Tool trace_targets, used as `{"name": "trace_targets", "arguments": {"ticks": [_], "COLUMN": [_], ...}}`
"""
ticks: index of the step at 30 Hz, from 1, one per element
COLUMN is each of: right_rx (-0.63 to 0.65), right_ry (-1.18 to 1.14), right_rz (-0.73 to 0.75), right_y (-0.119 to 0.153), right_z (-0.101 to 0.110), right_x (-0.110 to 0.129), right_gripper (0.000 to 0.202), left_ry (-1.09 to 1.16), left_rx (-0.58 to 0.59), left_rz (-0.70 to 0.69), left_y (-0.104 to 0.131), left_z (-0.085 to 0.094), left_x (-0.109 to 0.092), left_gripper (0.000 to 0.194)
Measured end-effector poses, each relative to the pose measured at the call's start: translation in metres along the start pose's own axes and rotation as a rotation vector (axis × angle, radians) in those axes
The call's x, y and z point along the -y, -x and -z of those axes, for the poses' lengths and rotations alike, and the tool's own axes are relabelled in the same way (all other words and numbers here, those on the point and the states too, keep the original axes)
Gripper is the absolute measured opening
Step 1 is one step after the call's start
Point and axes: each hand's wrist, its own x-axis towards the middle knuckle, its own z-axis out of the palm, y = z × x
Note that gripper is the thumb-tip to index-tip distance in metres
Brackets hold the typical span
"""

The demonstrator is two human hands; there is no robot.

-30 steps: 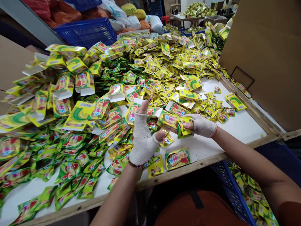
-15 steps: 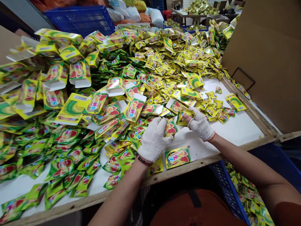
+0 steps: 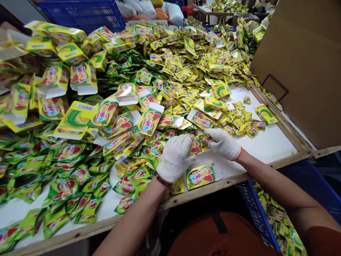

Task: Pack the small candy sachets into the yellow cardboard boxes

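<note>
My left hand (image 3: 176, 156), in a white knit glove, is closed around a small candy box (image 3: 195, 145) with watermelon print. From the right, my gloved right hand (image 3: 223, 144) meets the box's end, fingers pinched. A bit of yellow wrapper shows at its fingertips, mostly hidden, and I cannot tell how far it sits inside the box. Below the hands, a flat candy box (image 3: 200, 176) lies by the table's front edge. Just beyond them rests another box (image 3: 200, 119) with a white flap open. Green candy packets (image 3: 125, 185) lie left of my left hand.
Yellow packets (image 3: 183, 76) are heaped at the back, and boxes (image 3: 76, 119) pile up on the left. A wooden rim (image 3: 213, 185) edges the white table. Cardboard (image 3: 298, 78) stands at right. A blue crate (image 3: 261, 217) with packets sits below; another crate (image 3: 87, 16) stands behind.
My right hand has moved slightly left and down, bringing the yellow packet from in front of the open box to the held box's end. My left hand keeps its hold.
</note>
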Motion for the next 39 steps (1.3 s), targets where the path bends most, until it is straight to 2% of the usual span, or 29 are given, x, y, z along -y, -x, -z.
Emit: {"name": "trace_targets", "arguments": {"ticks": [4, 8, 11, 13, 15, 17, 19, 20, 22, 24, 26, 30, 33, 35, 36, 39], "right_rx": [0.021, -0.017, -0.008, 0.053, 0.073, 0.024, -0.031, -0.022, 0.068, 0.203, 0.341, 0.633, 0.758, 0.735, 0.670, 0.353], "right_ry": [0.011, 0.049, -0.139, -0.352, -0.463, -0.405, -0.293, -0.271, -0.338, -0.505, -0.686, -0.946, -1.011, -0.915, -0.822, -0.481], "right_rz": [0.010, -0.022, -0.117, -0.244, -0.349, -0.348, -0.284, -0.269, -0.339, -0.494, -0.587, -0.466, -0.469, -0.552, -0.593, -0.630], "right_y": [0.001, -0.002, -0.002, -0.001, 0.000, -0.001, -0.002, -0.003, -0.004, -0.003, -0.001, 0.004, 0.010, 0.015, 0.017, 0.019], "right_z": [0.000, -0.005, -0.002, 0.002, 0.005, 0.005, 0.002, 0.000, -0.001, 0.003, 0.008, 0.014, 0.026, 0.044, 0.055, 0.086], "right_x": [-0.002, 0.006, 0.012, 0.013, 0.013, 0.014, 0.017, 0.019, 0.024, 0.028, 0.031, 0.030, 0.031, 0.032, 0.032, 0.022], "right_gripper": [0.014, 0.014, 0.013, 0.018, 0.019, 0.022, 0.024, 0.023, 0.018, 0.014, 0.024, 0.035, 0.036, 0.033, 0.033, 0.031], "left_ry": [0.080, 0.089, 0.054, 0.028, 0.008, -0.008, -0.021, -0.027, -0.037, -0.047, -0.033, 0.076, 0.165, 0.232, 0.260, 0.348], "left_rx": [0.023, -0.003, -0.068, -0.096, -0.103, -0.116, -0.131, -0.135, -0.136, -0.138, -0.154, -0.194, -0.185, -0.124, -0.077, 0.069], "left_rz": [-0.040, 0.014, 0.070, 0.083, 0.075, 0.056, 0.040, 0.033, 0.024, 0.026, 0.021, -0.050, -0.078, -0.046, -0.019, 0.021], "left_y": [0.000, 0.001, 0.002, 0.002, 0.003, 0.003, 0.004, 0.004, 0.004, 0.005, 0.005, 0.006, 0.006, 0.007, 0.007, 0.006], "left_z": [0.003, 0.000, -0.003, -0.003, -0.003, -0.004, -0.006, -0.008, -0.010, -0.011, -0.011, -0.011, -0.009, -0.007, -0.005, 0.002], "left_x": [0.003, -0.002, -0.006, -0.005, -0.004, -0.004, -0.008, -0.010, -0.013, -0.013, -0.010, -0.006, -0.013, -0.026, -0.035, -0.064], "left_gripper": [0.039, 0.032, 0.043, 0.051, 0.055, 0.056, 0.056, 0.056, 0.056, 0.056, 0.056, 0.053, 0.052, 0.051, 0.051, 0.053]}}
